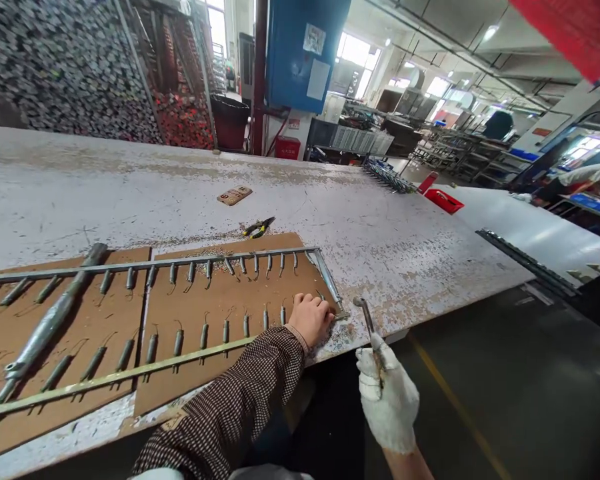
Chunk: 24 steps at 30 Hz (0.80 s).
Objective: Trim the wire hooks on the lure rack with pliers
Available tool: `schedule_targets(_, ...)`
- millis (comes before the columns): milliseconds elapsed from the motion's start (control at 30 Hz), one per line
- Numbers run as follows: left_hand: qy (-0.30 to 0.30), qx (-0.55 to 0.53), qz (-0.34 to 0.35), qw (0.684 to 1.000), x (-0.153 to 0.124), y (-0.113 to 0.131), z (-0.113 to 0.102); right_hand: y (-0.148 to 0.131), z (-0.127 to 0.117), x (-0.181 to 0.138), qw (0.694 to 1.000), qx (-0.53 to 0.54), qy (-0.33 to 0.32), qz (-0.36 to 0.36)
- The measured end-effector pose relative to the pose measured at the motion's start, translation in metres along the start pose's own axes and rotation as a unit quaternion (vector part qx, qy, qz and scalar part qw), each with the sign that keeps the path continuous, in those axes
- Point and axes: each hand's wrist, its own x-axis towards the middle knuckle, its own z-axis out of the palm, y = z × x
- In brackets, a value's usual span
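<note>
A long metal frame [220, 259] of square rails lies over brown cardboard [195, 307], with many small grey cylinders [204, 333] with thin hooked wires along its long sides. My left hand [311, 321], bare below a checked sleeve, is closed over the near right corner of the frame. Its fingertips reach the end of the near rail [195, 357]; part of that corner is hidden under the hand. My right hand [387, 393], in a white glove, grips a metal tool [365, 317] with a bent, rounded head, held just off the table edge.
Pliers [259, 228] and a flat tan block with round marks [235, 195] lie beyond the frame. A thick metal bar [50, 320] passes under the far rail at left. Farther right are a red tray [443, 200] and a dark strip [525, 260]. Debris litters the table [180, 187].
</note>
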Motion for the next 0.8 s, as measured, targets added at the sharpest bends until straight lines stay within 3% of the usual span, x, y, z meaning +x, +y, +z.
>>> schedule_targets(167,-0.003,-0.005,0.000,1.000,0.000,0.001,-0.001,0.001,0.004,-0.001,0.996,-0.046,-0.057,-0.052)
schedule_targets(333,0.002,-0.007,0.004,1.000,0.000,0.000,-0.002,-0.002,-0.003,0.003,1.000,-0.006,0.013,-0.018)
schedule_targets(467,-0.007,-0.010,0.001,1.000,0.000,0.001,-0.003,-0.003,-0.001,0.005,0.995,-0.058,-0.049,-0.061)
schedule_targets(633,-0.008,-0.006,0.006,1.000,-0.001,0.003,-0.006,-0.001,-0.004,0.005,0.999,-0.016,0.023,-0.029)
schedule_targets(800,-0.014,0.001,0.016,1.000,0.000,0.003,-0.006,0.005,0.013,-0.003,0.992,-0.084,-0.066,-0.066)
